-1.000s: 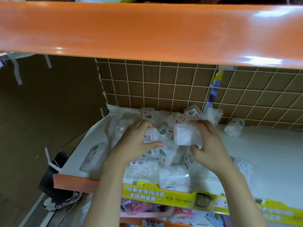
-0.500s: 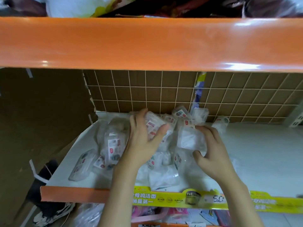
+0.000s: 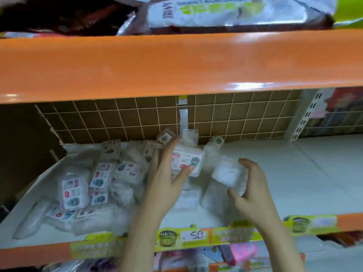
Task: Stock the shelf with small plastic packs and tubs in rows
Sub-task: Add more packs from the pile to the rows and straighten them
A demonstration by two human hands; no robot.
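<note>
A labelled tub (image 3: 186, 161) is being pinched between the thumb and fingers of the left hand (image 3: 167, 179), while a plain white tub (image 3: 228, 173) is being cupped by the curled fingers of the right hand (image 3: 253, 189). Both are being held just above the shelf (image 3: 294, 173). They should probably be set down upright, touching, labels forward. What is being held inside the tubs cannot be told. Loose packs (image 3: 94, 185) are being left heaped on the left.
</note>
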